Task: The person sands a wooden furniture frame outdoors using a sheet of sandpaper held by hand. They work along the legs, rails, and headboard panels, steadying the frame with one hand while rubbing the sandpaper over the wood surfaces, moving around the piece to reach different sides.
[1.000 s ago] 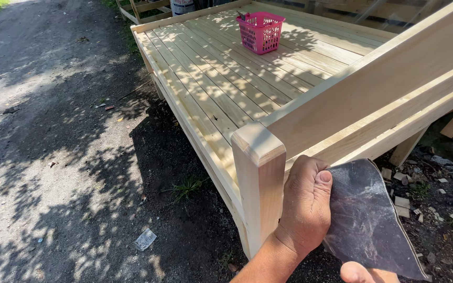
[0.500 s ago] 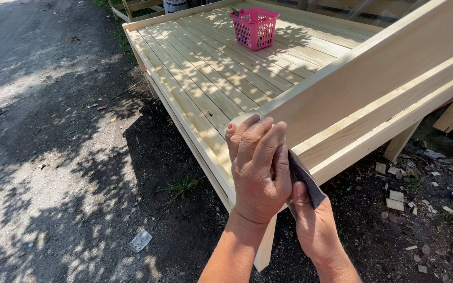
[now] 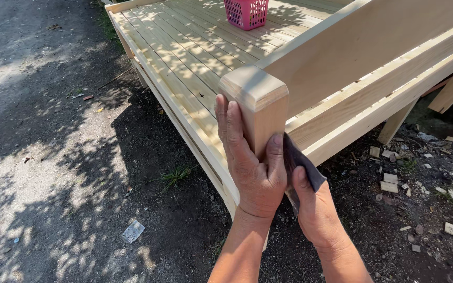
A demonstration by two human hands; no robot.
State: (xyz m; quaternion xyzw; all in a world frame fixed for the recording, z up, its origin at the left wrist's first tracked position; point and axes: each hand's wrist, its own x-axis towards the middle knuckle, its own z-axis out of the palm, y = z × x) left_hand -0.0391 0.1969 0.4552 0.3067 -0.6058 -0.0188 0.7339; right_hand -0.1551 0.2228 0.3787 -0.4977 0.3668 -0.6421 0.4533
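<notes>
The lower part of the square pale wooden corner post (image 3: 255, 107) is covered by the left hand (image 3: 255, 173). Most of the dark grey sheet of sandpaper (image 3: 297, 162) is hidden between post and right hand (image 3: 315, 209). The pink plastic lattice basket (image 3: 246, 13) is cut off by the top edge, both forearms by the bottom edge.

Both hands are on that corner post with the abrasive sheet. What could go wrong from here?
1. The left hand wraps the wooden post along its edge; bare wood could leave splinters in the fingers.
2. The right hand presses the dark sandpaper sheet against the post's side with bare fingers, so a slip might scrape skin.
3. Wood offcuts litter the ground beside the bed frame; a step there may be unsteady.
</notes>
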